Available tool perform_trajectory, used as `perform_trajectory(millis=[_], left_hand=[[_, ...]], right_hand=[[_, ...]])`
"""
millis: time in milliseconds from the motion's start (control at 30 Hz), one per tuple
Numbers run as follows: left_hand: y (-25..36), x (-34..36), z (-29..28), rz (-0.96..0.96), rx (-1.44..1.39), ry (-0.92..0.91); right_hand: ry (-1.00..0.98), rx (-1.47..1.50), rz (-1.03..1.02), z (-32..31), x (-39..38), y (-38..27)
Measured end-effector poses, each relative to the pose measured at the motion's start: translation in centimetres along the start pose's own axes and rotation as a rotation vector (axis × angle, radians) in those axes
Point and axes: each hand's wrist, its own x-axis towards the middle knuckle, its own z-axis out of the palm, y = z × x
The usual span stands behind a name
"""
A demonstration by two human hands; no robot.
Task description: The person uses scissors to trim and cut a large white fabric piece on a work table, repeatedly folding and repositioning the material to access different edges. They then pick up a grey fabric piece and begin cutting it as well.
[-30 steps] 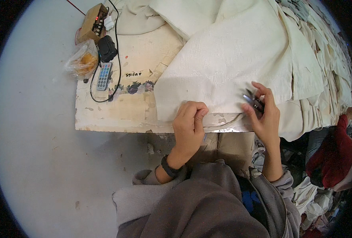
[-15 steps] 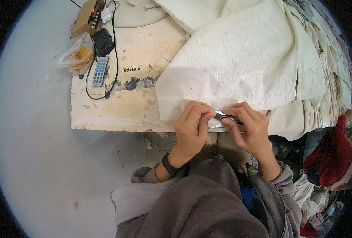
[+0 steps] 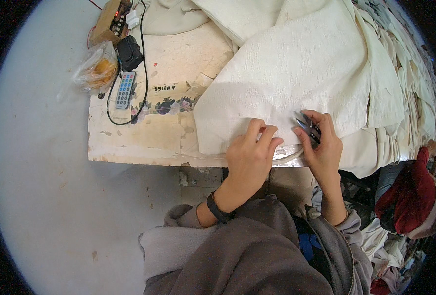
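Note:
In my right hand (image 3: pixel 322 147) is a pair of thread snips (image 3: pixel 314 133) with dark handles and bright blades spread apart, pointing up and left above the cloth. My left hand (image 3: pixel 251 153) hovers at the front of the cream fabric (image 3: pixel 282 73), its fingers bent in toward the thumb. Anything between those fingertips is too small to make out. Textured and pale, the fabric spreads over the table (image 3: pixel 144 145) and reaches its front edge, where a narrow folded strip (image 3: pixel 289 158) lies between my hands.
At the table's left are a remote control (image 3: pixel 125 90), a black adapter (image 3: pixel 129 53), a looping black cable (image 3: pixel 144 64), a plastic bag (image 3: pixel 97 69) and a box with electronics (image 3: pixel 110 22). Heaped cloth (image 3: pixel 409 83) borders the right. A person in a red sleeve (image 3: pixel 414 191) is at the right.
My hands have separated. The right one has lifted the snips up and right, and their blades now stand apart. My left hand has shifted slightly right, away from the snips' tip.

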Motion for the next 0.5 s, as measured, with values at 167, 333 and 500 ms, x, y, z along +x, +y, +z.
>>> perform_trajectory(millis=[167,333,500], left_hand=[[-0.2,0.5,0.4,0.063,0.092,-0.025],[-0.5,0.6,0.6,-0.003,-0.012,0.056],[-1.7,0.0,0.4,-0.095,-0.274,0.173]], right_hand=[[0.005,-0.023,0.002,0.1,-0.4,0.2],[0.027,-0.023,-0.029,0.1,-0.2,0.1],[0.011,-0.021,-0.031,0.0,-0.3,0.2]])
